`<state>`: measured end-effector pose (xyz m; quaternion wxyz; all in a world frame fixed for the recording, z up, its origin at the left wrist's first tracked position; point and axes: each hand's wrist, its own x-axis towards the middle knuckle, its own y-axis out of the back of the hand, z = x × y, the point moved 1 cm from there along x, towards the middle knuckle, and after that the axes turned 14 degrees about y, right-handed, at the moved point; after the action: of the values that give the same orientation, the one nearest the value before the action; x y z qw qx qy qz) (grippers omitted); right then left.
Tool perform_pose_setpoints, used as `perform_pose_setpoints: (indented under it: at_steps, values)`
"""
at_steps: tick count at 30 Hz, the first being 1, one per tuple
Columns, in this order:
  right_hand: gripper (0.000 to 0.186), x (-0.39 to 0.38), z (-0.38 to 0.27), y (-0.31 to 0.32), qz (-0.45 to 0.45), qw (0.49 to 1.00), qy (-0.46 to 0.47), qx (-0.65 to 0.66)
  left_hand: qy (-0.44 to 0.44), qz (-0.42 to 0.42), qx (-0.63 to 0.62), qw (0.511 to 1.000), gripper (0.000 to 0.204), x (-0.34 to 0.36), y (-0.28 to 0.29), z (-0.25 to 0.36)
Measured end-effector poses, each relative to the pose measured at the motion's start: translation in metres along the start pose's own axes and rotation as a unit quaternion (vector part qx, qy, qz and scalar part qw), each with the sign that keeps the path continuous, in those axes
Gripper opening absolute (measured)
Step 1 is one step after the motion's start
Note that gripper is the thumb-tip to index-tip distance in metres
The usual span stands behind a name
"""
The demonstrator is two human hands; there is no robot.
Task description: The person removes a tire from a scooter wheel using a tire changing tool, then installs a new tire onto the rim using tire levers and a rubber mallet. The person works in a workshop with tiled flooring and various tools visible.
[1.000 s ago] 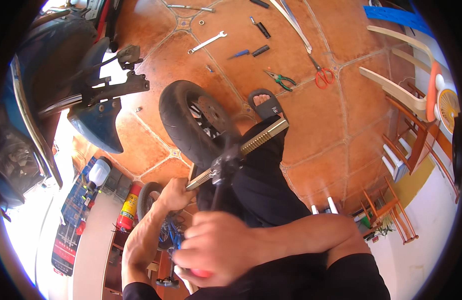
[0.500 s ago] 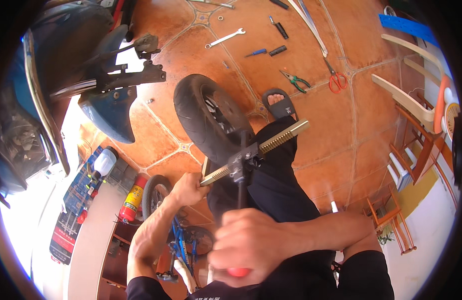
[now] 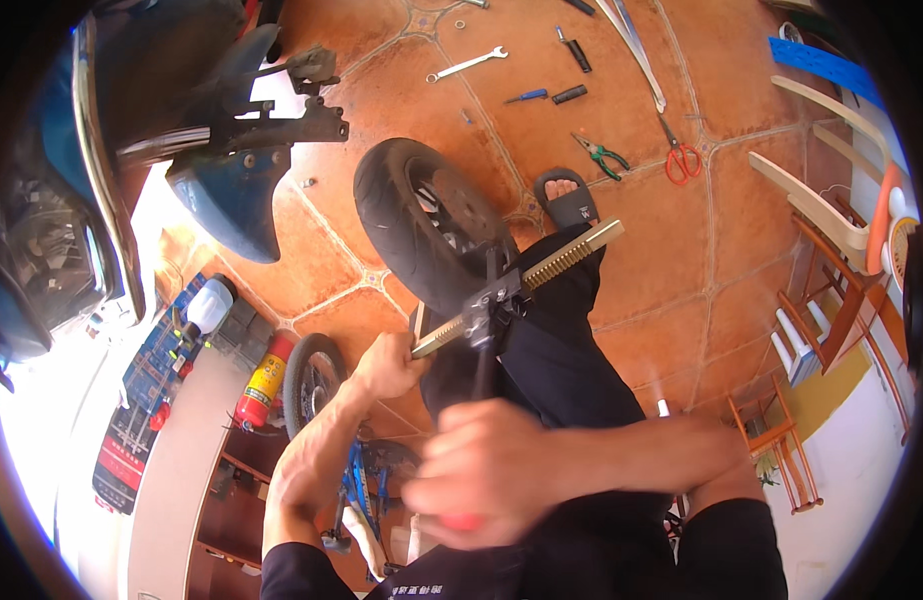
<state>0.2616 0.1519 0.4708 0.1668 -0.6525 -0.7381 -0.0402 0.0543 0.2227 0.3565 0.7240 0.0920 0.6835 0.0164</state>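
Note:
A black tyre on a wheel [image 3: 386,215] stands in front of me, between my legs. A brass-coloured toothed bar clamp [image 3: 571,258] lies slantwise across it, with a black sliding head [image 3: 493,300] near its middle. My left hand [image 3: 391,365] is closed around the bar's near-left end. From the head a dark rod [image 3: 485,375] runs down toward me. My right hand [image 3: 481,470], smeared by motion, is a fist around the rod's handle, whose red end [image 3: 461,522] shows below the fingers. How the clamp's jaws meet the tyre is partly hidden.
Pliers [image 3: 601,158], red-handled scissors [image 3: 682,160], a wrench [image 3: 468,65] and a blue screwdriver [image 3: 526,97] lie on the tiled floor ahead. A motorcycle [image 3: 221,190] fills the left. A fire extinguisher [image 3: 262,385] and a small bicycle [image 3: 316,375] stand lower left; wooden chairs [image 3: 771,435] stand right.
My right hand has shifted a little left and up, still closed on the handle. My left hand keeps its hold on the bar. The whole view has shifted slightly.

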Motion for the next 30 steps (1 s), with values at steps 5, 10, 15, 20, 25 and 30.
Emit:
perform_pose_setpoints:
  at_steps: [5,10,15,20,25,30]
  values:
    - [0.024,-0.011,0.002,0.036,0.012,0.997,0.057,0.042,0.037,-0.027,0.030,0.998,0.035,-0.003,0.008,0.018]
    - [0.021,-0.011,0.028,-0.076,0.043,0.976,0.019,-0.215,0.030,-0.002,0.003,1.000,0.036,-0.005,0.002,0.026]
    - [0.016,-0.009,0.026,-0.067,-0.009,0.991,-0.019,-0.134,0.015,-0.009,-0.017,1.000,0.037,-0.004,-0.006,0.011]
    - [0.017,0.000,-0.003,0.035,0.010,0.999,-0.007,0.042,-0.001,0.029,-0.008,1.000,0.033,-0.006,0.000,0.010]
    - [0.029,0.003,0.010,-0.044,0.173,0.975,0.034,-0.136,0.025,0.015,0.005,1.000,0.033,-0.004,-0.003,0.020]
    - [0.018,-0.013,0.049,-0.105,0.061,0.956,0.019,-0.287,0.038,0.012,-0.029,0.999,0.035,-0.004,-0.012,0.019]
